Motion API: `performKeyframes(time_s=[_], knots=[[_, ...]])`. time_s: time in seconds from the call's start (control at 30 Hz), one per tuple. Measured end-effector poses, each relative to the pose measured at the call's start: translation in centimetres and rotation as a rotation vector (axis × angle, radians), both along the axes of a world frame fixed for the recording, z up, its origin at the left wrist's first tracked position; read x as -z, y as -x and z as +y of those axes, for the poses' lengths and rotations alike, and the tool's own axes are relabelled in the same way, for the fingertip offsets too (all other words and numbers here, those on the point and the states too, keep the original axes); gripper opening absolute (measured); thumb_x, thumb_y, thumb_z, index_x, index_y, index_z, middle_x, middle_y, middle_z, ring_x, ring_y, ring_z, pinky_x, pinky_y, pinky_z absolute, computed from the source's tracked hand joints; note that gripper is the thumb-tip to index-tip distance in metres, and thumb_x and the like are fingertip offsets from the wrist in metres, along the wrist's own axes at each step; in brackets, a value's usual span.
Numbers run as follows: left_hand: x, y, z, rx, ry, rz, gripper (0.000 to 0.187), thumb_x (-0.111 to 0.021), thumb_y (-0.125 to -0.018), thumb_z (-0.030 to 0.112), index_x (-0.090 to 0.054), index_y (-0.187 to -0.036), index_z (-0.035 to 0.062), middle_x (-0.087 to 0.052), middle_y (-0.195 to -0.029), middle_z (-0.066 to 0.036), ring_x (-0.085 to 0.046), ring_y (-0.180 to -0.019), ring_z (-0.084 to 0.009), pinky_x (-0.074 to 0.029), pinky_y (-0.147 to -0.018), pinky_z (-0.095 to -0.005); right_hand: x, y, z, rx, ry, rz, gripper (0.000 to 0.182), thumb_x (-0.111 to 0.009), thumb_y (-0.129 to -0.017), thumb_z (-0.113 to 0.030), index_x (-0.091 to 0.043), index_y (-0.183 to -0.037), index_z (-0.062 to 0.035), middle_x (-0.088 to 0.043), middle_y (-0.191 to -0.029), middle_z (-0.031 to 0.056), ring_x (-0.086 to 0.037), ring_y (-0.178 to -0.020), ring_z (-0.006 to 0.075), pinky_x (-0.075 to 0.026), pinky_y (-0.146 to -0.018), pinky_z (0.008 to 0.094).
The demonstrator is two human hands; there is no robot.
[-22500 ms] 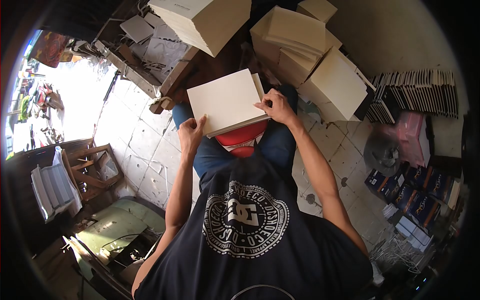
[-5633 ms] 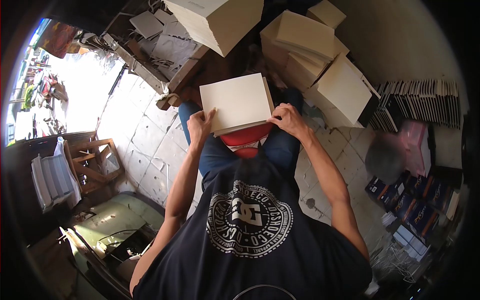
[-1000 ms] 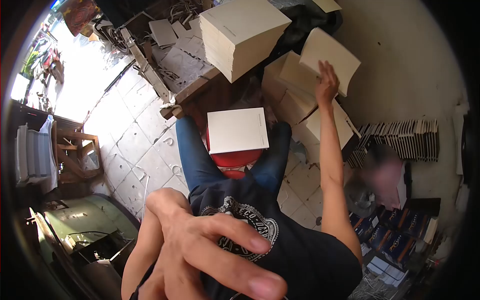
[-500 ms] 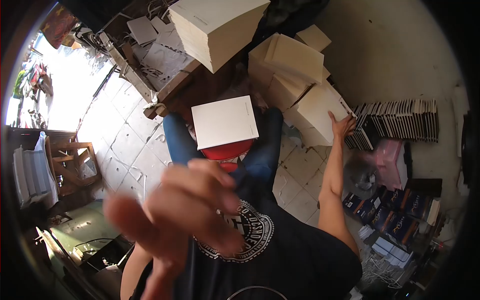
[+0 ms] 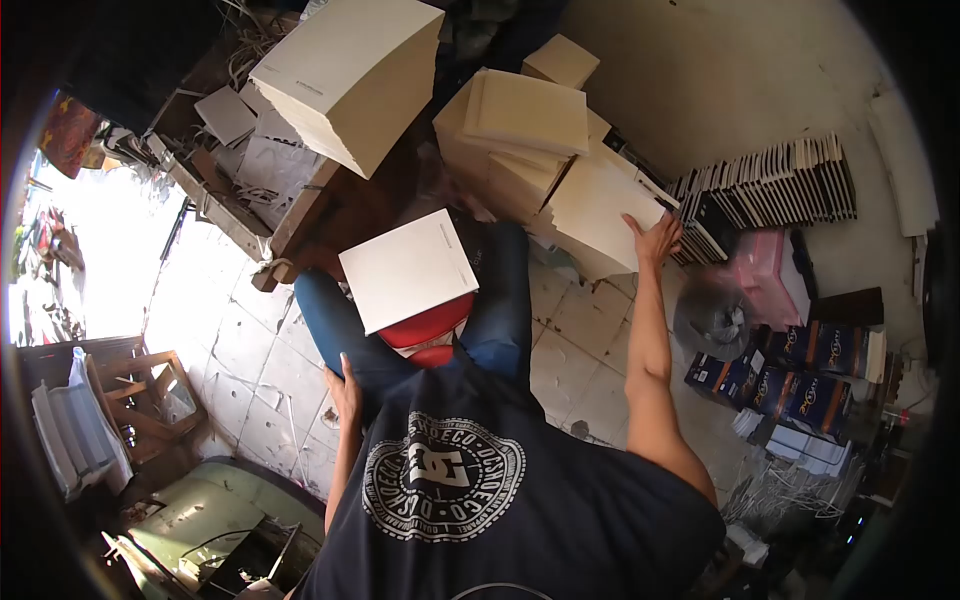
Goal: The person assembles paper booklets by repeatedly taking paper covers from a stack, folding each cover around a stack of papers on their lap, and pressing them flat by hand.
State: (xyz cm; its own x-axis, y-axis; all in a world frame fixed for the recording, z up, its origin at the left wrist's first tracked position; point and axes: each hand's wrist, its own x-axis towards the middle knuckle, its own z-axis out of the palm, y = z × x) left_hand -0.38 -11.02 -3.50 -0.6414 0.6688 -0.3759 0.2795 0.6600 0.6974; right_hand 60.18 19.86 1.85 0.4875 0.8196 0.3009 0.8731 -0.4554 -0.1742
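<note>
My right hand (image 5: pixel 655 238) reaches out to a tall paper stack (image 5: pixel 600 205), its fingers apart on the top near the right edge. At my left thigh, my left hand (image 5: pixel 345 392) rests against the jeans with its fingers stretched out and nothing held. Between my knees, a white block of bound pages (image 5: pixel 410 270) lies tilted on a red surface (image 5: pixel 425 322), touched by neither hand. Beyond my right knee, more cream paper stacks (image 5: pixel 525 110) stand close to the one under my right hand.
A tall pile of pages (image 5: pixel 350 70) stands ahead on a wooden bench (image 5: pixel 300 205) strewn with paper scraps. A row of dark-covered books (image 5: pixel 765 185) lines the right wall. Nearer are a fan (image 5: pixel 712 318), a pink-wrapped bundle (image 5: pixel 770 275) and blue boxes (image 5: pixel 815 400).
My left hand has dropped from a blurred position close to the camera down to my left thigh. The view has shifted. My right hand stays at the paper stack.
</note>
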Motion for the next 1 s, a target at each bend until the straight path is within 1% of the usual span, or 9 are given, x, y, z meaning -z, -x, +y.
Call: performKeyframes(time_s=[0.07, 0.13, 0.23, 0.4, 0.5, 0.57, 0.73, 0.87, 1.0], knots=[[-1.6, -0.5, -0.1, 0.031, -0.015, -0.041, 0.072, -0.057, -0.099, 0.046, -0.041, -0.143, -0.0074, -0.048, -0.142, -0.028, -0.05, -0.129, -0.0365, -0.038, -0.109, -0.0414, -1.1, 0.8, -0.2, 0.008, -0.104, -0.028, 0.084, -0.078, -0.079, -0.055, -0.047, -0.133, 0.0007, -0.052, -0.138, 0.0187, -0.041, -0.135, 0.0335, -0.037, -0.099, 0.0599], [-4.7, 0.3, 0.6, 0.015, -0.023, -0.128, 0.068, -0.063, -0.097, 0.039, -0.04, -0.144, -0.0062, -0.049, -0.141, -0.026, -0.052, -0.127, -0.0335, -0.042, -0.106, -0.0412, -1.9, -0.4, -1.1, -0.111, -0.344, 0.317, 0.06, -0.073, -0.089, -0.039, -0.052, -0.126, 0.0029, -0.061, -0.123, 0.0171, -0.055, -0.117, 0.0288, -0.045, -0.093, 0.0471], [-16.4, -2.1, 5.3, 0.037, -0.449, -0.208, 0.045, -0.064, -0.097, 0.017, -0.05, -0.136, -0.0015, -0.06, -0.127, -0.017, -0.058, -0.117, -0.0232, -0.048, -0.097, -0.0375, -9.0, 4.9, -4.7, -0.326, -0.662, 0.694, 0.028, -0.06, -0.101, -0.016, -0.059, -0.116, 0.0067, -0.069, -0.103, 0.0136, -0.065, -0.091, 0.0188, -0.051, -0.082, 0.0282], [-29.5, -8.6, 11.9, 0.694, -0.892, 0.013, 0.045, -0.076, -0.08, 0.001, -0.06, -0.121, -0.0037, -0.064, -0.116, -0.021, -0.063, -0.112, -0.0329, -0.048, -0.098, -0.0393, -21.5, 17.3, -13.4, -0.624, -0.363, 0.669, 0.024, -0.055, -0.102, -0.012, -0.064, -0.114, 0.0072, -0.069, -0.104, 0.0106, -0.062, -0.097, 0.0149, -0.05, -0.085, 0.0276], [-30.5, -14.2, 14.8, 0.931, -1.087, 0.115, 0.053, -0.08, -0.073, 0.002, -0.062, -0.123, -0.0011, -0.064, -0.122, -0.017, -0.06, -0.119, -0.0361, -0.051, -0.096, -0.0424, -22.5, 23.0, -16.6, -0.712, -0.229, 0.853, 0.022, -0.056, -0.099, -0.009, -0.066, -0.113, 0.005, -0.071, -0.098, 0.0112, -0.065, -0.09, 0.0151, -0.051, -0.08, 0.0275], [-28.8, -16.9, 15.0, 0.982, -1.086, 0.158, 0.051, -0.077, -0.074, 0.0, -0.063, -0.123, -0.0002, -0.066, -0.123, -0.014, -0.062, -0.118, -0.0306, -0.05, -0.097, -0.0413, -21.2, 25.8, -18.1, -0.787, -0.322, 1.034, 0.021, -0.057, -0.098, -0.002, -0.062, -0.116, 0.0076, -0.069, -0.098, 0.0106, -0.065, -0.092, 0.0128, -0.051, -0.081, 0.0246], [-25.6, -16.3, 13.7, 0.857, -1.044, 0.267, 0.045, -0.079, -0.074, 0.004, -0.067, -0.117, 0.0004, -0.07, -0.115, -0.014, -0.068, -0.106, -0.0272, -0.051, -0.09, -0.0376, -19.0, 29.5, -18.2, -0.755, -0.236, 1.434, 0.013, -0.058, -0.097, 0.001, -0.061, -0.109, 0.0048, -0.068, -0.097, 0.007, -0.064, -0.089, 0.0079, -0.05, -0.074, 0.02], [-24.6, -14.7, 12.7, 0.794, -0.973, 0.223, 0.041, -0.081, -0.074, 0.006, -0.07, -0.114, 0.0022, -0.073, -0.109, -0.012, -0.071, -0.103, -0.0252, -0.053, -0.088, -0.0386, -18.3, 31.3, -18.1, -0.751, -0.154, 1.504, 0.004, -0.057, -0.097, 0.001, -0.061, -0.099, 0.0011, -0.067, -0.089, 0.0024, -0.061, -0.084, 0.0042, -0.047, -0.072, 0.0186], [-23.1, -12.8, 14.4, 0.833, -1.147, 0.213, 0.028, -0.082, -0.074, 0.008, -0.072, -0.1, 0.0072, -0.075, -0.103, -0.007, -0.071, -0.102, -0.0217, -0.051, -0.091, -0.0403, -18.6, 32.2, -17.7, -0.681, -0.103, 1.759, 0.004, -0.061, -0.098, -0.003, -0.063, -0.097, 0.0, -0.067, -0.088, 0.0005, -0.059, -0.08, 0.0035, -0.046, -0.074, 0.0192]])
